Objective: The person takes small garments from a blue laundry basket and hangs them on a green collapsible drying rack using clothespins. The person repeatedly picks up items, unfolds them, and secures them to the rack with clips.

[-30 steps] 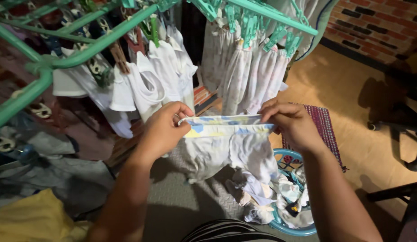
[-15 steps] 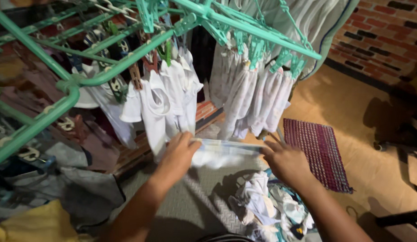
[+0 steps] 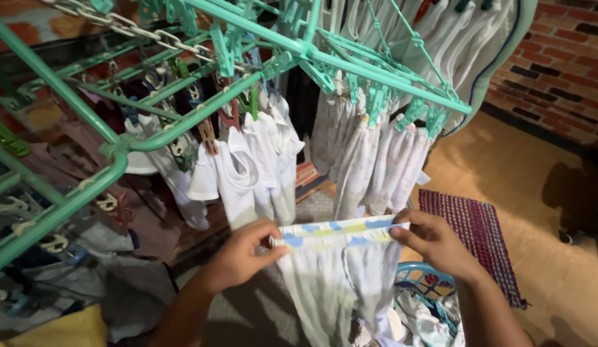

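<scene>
Item: small white garment (image 3: 337,283) with a blue-and-yellow patterned waistband — hanging at 6 o'clock in the view, stretched flat between two hands.

Left hand (image 3: 242,256): sitting at 7 o'clock, fingers closing tight on the waistband's left end, thumb pinching on top.

Right hand (image 3: 434,243): sitting at 5 o'clock, fingers pinching shut on the waistband's right end; the cloth is drooping freely below both grips.

Beneath, at 5 o'clock: blue laundry basket (image 3: 420,275), holding crumpled pale clothes, its rim showing just beside the right wrist.

Overhead, 10 to 2 o'clock: green clip drying rack (image 3: 183,122), its pegs gripping rows of white baby garments (image 3: 260,167) that are dangling just above the hands.

At 3 o'clock: woven purple-red mat (image 3: 476,241) lying on the tan floor (image 3: 505,173) — brick wall (image 3: 562,64) standing beyond, at 2 o'clock.
</scene>
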